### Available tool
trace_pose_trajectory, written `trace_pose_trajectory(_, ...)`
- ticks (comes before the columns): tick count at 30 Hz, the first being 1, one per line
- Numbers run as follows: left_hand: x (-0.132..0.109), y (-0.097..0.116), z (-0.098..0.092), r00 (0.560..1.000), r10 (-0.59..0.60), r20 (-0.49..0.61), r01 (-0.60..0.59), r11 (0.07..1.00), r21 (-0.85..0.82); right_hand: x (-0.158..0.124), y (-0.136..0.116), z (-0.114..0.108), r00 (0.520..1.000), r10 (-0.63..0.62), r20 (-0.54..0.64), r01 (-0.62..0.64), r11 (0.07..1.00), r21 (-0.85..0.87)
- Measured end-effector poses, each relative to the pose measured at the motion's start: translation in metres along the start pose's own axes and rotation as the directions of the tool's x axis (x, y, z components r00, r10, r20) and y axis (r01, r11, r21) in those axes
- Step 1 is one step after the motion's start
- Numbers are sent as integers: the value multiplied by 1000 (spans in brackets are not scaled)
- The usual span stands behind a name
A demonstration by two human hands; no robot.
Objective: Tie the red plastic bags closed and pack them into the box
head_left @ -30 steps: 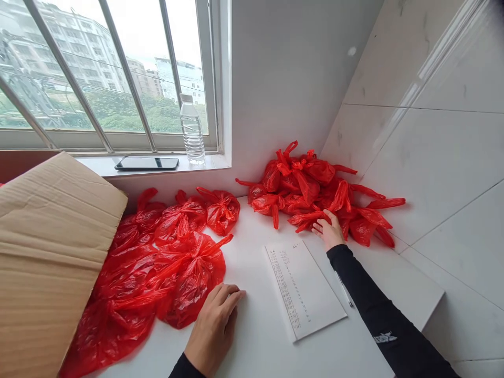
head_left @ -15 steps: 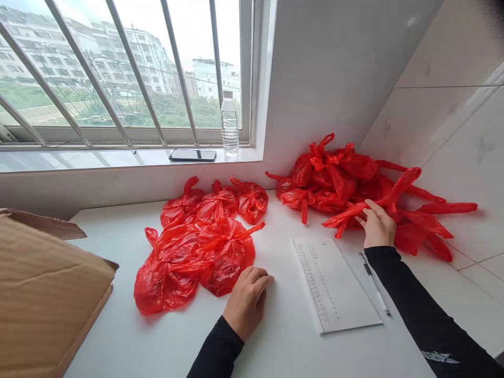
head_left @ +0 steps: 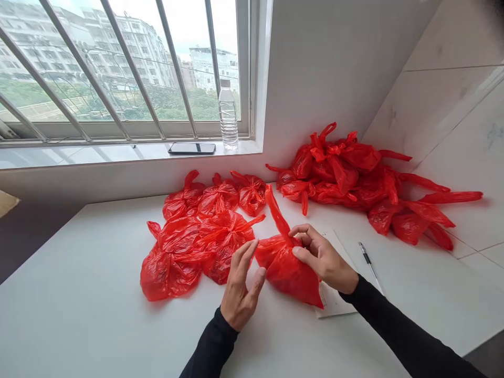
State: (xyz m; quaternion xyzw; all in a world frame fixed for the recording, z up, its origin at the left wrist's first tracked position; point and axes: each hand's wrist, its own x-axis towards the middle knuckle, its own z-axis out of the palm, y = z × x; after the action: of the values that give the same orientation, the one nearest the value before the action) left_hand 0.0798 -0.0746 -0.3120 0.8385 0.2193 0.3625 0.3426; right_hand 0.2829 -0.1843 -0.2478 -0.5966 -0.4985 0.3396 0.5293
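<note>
In the middle of the white table, my right hand (head_left: 321, 257) grips a red plastic bag (head_left: 293, 275) by its gathered neck, and one handle loop sticks up. The bag partly covers a notebook (head_left: 338, 302). My left hand (head_left: 241, 286) is raised just left of that bag, thumb and fingers apart, holding nothing. Behind and beside it lies a group of tied red bags (head_left: 171, 268), several of them in two rows. What the bags contain is hidden by the crinkled plastic.
A larger heap of red bags (head_left: 334, 173) lies against the wall corner at the back right. A pen (head_left: 370, 265) rests right of the notebook. On the windowsill are a phone (head_left: 192, 149) and a water bottle (head_left: 228, 118). A cardboard flap (head_left: 7, 203) shows at the left edge.
My right hand has brought one red bag from the heap to the table's middle, over the notebook. My left hand has lifted and spread its fingers. The cardboard box has mostly left the view.
</note>
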Motion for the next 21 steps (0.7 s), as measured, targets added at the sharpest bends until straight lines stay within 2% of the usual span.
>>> trace_pose_trajectory(3,1,6,-1,999,-36,30,40,991,-124,-3,-3,17,978,-13,210,20,999,-33)
trace_pose_trajectory(6,4,9,0,997,-61,41,67,980,-186,-4,-1,21,968,-38,250,62,994,-90)
trace_pose_trajectory(12,6,8,1,988,-152,2,148,959,-243,-4,6,13,978,111,178,-82,984,-159)
trace_pose_trajectory(15,6,7,2,979,-200,-21,188,945,-267,-4,5,6,986,99,136,-70,976,-206)
trace_pose_trajectory(21,9,-1,-4,950,-291,-111,247,922,-298,-3,10,-9,993,-11,-116,-24,956,-294)
